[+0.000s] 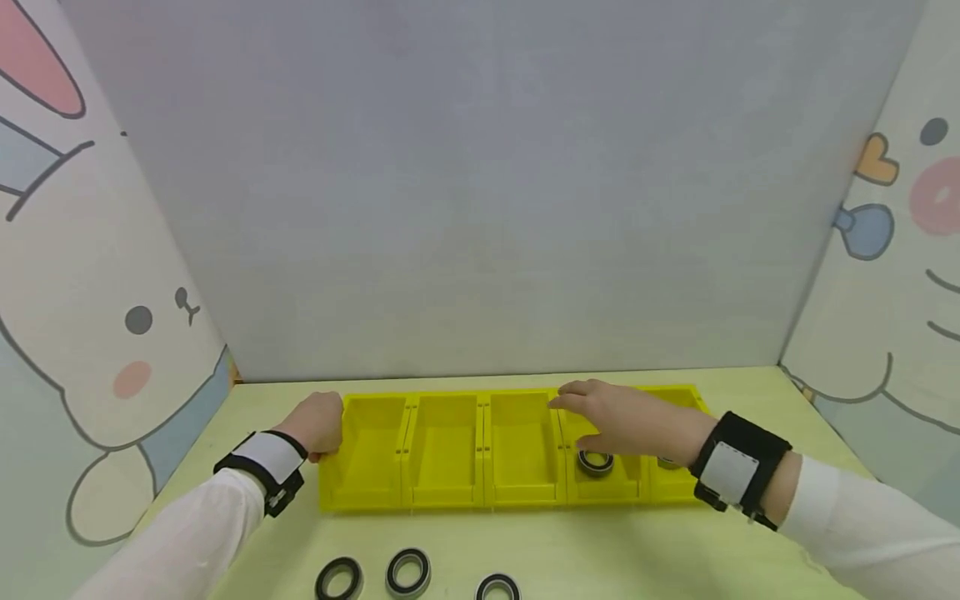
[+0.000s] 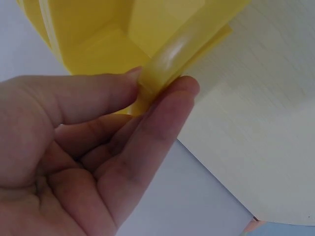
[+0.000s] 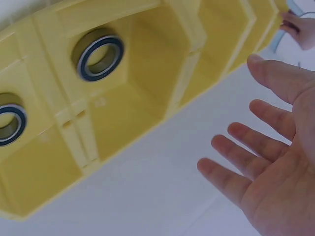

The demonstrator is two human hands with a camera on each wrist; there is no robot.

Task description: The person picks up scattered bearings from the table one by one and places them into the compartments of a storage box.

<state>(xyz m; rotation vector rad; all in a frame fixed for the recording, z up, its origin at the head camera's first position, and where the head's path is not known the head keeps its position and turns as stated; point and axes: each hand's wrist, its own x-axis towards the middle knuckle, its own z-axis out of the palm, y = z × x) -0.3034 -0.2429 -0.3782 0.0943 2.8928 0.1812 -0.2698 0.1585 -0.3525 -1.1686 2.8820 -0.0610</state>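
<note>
Right hand [image 1: 630, 421] partly hiding bearing [image 1: 667, 462]

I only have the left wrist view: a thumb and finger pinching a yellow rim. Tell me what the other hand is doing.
Observer: The right hand hovers open over the yellow tray, fingers straight, holding nothing.
Operator: Report what is in the tray.
Observer: Two bearings lie in its two rightmost compartments, one each; the other three compartments are bare.
Operator: Say if any are left outside.
Observer: Three loose bearings lie on the table in front of the tray.
</note>
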